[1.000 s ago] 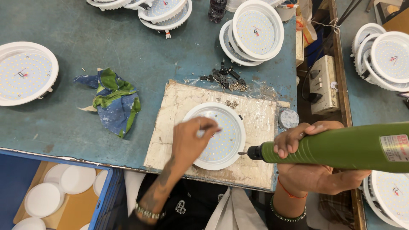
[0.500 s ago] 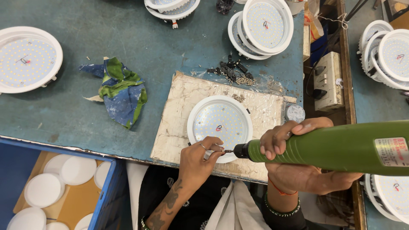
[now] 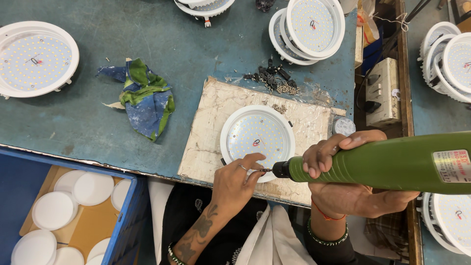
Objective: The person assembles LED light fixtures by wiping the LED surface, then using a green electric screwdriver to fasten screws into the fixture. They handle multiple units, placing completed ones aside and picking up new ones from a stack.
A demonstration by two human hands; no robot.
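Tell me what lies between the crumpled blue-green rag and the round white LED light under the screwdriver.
Bare teal tabletop, then the worn board's left part, seen in the head view.

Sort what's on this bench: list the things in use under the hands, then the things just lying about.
In use: left hand, right hand, green electric screwdriver, round LED lamp, work board.
Lying about: crumpled rag, screw pile, stacked lamps, white discs.

Worn teal workbench [image 3: 162, 44], pale board [image 3: 211, 142], crumpled rag [image 3: 144, 100], round lamp [image 3: 34, 59], loose screws [image 3: 274, 81]
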